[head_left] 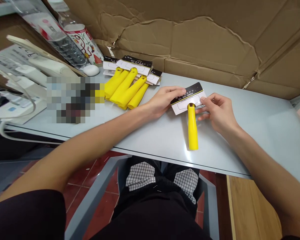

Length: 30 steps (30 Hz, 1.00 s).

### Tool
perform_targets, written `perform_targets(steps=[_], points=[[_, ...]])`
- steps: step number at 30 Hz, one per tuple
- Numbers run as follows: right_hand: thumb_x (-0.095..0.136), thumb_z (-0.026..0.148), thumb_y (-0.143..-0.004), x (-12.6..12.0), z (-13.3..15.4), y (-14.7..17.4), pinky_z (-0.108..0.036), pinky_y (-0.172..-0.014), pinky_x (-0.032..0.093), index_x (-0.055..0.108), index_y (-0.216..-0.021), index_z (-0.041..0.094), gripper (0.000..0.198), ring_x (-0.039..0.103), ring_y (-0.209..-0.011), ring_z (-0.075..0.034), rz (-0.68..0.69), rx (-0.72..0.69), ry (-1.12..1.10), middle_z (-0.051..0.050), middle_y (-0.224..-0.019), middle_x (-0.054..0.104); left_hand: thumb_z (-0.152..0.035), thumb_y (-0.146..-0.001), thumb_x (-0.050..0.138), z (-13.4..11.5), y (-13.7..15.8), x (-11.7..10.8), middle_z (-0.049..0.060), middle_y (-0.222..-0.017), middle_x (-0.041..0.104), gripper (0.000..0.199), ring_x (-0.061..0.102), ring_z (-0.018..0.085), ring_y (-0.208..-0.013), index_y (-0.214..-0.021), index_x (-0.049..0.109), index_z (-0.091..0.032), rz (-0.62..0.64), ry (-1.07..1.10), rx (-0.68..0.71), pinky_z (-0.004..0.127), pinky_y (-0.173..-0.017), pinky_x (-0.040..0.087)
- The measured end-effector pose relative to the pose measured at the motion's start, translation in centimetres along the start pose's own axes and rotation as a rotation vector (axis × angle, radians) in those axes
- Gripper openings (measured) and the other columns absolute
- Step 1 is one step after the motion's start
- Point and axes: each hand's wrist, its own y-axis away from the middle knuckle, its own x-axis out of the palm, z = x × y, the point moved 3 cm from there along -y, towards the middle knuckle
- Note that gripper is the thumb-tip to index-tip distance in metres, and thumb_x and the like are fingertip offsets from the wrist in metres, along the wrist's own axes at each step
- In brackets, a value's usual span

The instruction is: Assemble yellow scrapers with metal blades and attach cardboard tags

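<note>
In front of me is a black-and-white packaging card (187, 98) with a yellow plastic handle (193, 130) hanging from its lower edge. My left hand (166, 98) grips the card at its left side, the fingers across its printed front. On the right edge, my right hand (218, 111) pinches the card between the thumb and fingers, with the other fingers partly behind it beside the handle. Whatever sits behind the card is hidden. To the left lies a pile of similar yellow handles (126, 88) with cards (134, 65) at their upper ends.
Two plastic bottles (81, 40) stand at the back left near a white round object (91, 70). White boxes and cables (19, 90) crowd the left end of the table (150, 133). Brown cardboard (202, 43) walls the back. A patch at the left is pixelated.
</note>
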Motion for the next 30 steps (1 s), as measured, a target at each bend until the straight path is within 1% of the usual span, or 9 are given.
perform_targets(steps=[3, 7, 10, 14, 16, 21, 26, 28, 30], points=[[0.089, 0.045, -0.085, 0.0, -0.1, -0.1, -0.028, -0.051, 0.060, 0.061, -0.076, 0.024, 0.037, 0.075, -0.070, -0.017, -0.006, 0.006, 0.011, -0.005, -0.091, 0.078, -0.030, -0.075, 0.097, 0.2, 0.1, -0.2, 0.010, -0.105, 0.083, 0.037, 0.075, 0.023, -0.092, -0.107, 0.085, -0.014, 0.057, -0.023, -0.005, 0.039, -0.091, 0.059], [0.087, 0.050, -0.087, 0.1, -0.3, -0.1, -0.028, -0.055, 0.061, 0.057, -0.080, 0.025, 0.040, 0.076, -0.074, -0.017, -0.003, 0.020, 0.020, -0.005, -0.099, 0.079, -0.023, -0.067, 0.100, 0.3, 0.1, -0.4, 0.010, -0.108, 0.084, 0.042, 0.077, 0.025, -0.097, -0.105, 0.086, -0.014, 0.016, -0.033, 0.029, 0.042, -0.098, 0.059], [0.089, 0.049, -0.086, 0.2, -0.6, -0.1, -0.030, -0.062, 0.064, 0.058, -0.099, 0.027, 0.040, 0.078, -0.081, -0.019, -0.006, 0.020, -0.018, -0.004, -0.104, 0.080, -0.023, -0.065, 0.101, 0.3, 0.1, -0.3, 0.010, -0.110, 0.084, 0.043, 0.077, 0.024, -0.097, -0.104, 0.086, -0.013, -0.027, 0.010, 0.053, 0.041, -0.100, 0.059], [0.097, 0.047, -0.078, 0.7, -1.2, 0.2, -0.041, -0.078, 0.070, 0.044, -0.133, 0.035, 0.077, 0.081, -0.095, -0.024, 0.099, 0.072, -0.080, -0.001, -0.110, 0.081, -0.023, -0.063, 0.101, 0.1, 0.1, -0.3, 0.011, -0.110, 0.084, 0.045, 0.077, 0.026, -0.098, -0.104, 0.085, -0.012, -0.075, 0.038, 0.076, 0.042, -0.100, 0.060], [0.098, 0.043, -0.075, 0.9, -1.2, 0.4, -0.045, -0.080, 0.071, 0.041, -0.137, 0.035, 0.085, 0.082, -0.089, -0.025, 0.147, 0.102, -0.096, 0.000, -0.107, 0.081, -0.024, -0.063, 0.101, 0.0, 0.2, -0.3, 0.011, -0.110, 0.084, 0.045, 0.077, 0.027, -0.099, -0.104, 0.085, -0.013, -0.080, 0.021, 0.088, 0.043, -0.099, 0.060], [0.097, 0.033, -0.074, 0.9, -0.7, 0.8, -0.047, -0.077, 0.071, 0.042, -0.142, 0.034, 0.087, 0.081, -0.076, -0.024, 0.157, 0.116, -0.081, 0.004, -0.098, 0.078, -0.023, -0.064, 0.101, 0.1, 0.2, -0.3, 0.014, -0.112, 0.083, 0.043, 0.076, 0.029, -0.103, -0.103, 0.086, -0.012, -0.038, -0.068, 0.066, 0.047, -0.103, 0.058], [0.096, 0.037, -0.074, 0.6, -0.4, 0.8, -0.047, -0.079, 0.071, 0.038, -0.146, 0.036, 0.093, 0.080, -0.078, -0.024, 0.131, 0.095, -0.087, 0.005, -0.097, 0.076, -0.012, -0.058, 0.100, -0.2, 0.1, -0.9, 0.017, -0.134, 0.077, 0.071, 0.074, 0.033, -0.122, -0.126, 0.080, -0.017, -0.202, -0.058, 0.080, 0.049, -0.109, 0.057], [0.095, 0.039, -0.075, 0.6, -0.3, 0.8, -0.046, -0.082, 0.071, 0.039, -0.146, 0.036, 0.091, 0.080, -0.086, -0.024, 0.113, 0.063, -0.084, 0.004, -0.100, 0.075, -0.017, -0.064, 0.101, -0.1, 0.1, -0.8, 0.017, -0.127, 0.079, 0.072, 0.077, 0.032, -0.113, -0.132, 0.077, -0.018, -0.138, -0.038, 0.006, 0.049, -0.100, 0.061], [0.093, 0.041, -0.077, 0.6, -0.1, 0.7, -0.045, -0.083, 0.071, 0.041, -0.145, 0.036, 0.085, 0.080, -0.092, -0.024, 0.088, 0.034, -0.073, 0.003, -0.105, 0.073, -0.029, -0.073, 0.099, 0.1, 0.2, -0.4, 0.017, -0.117, 0.082, 0.060, 0.079, 0.031, -0.101, -0.127, 0.078, -0.017, 0.007, -0.040, -0.087, 0.044, -0.086, 0.064]])
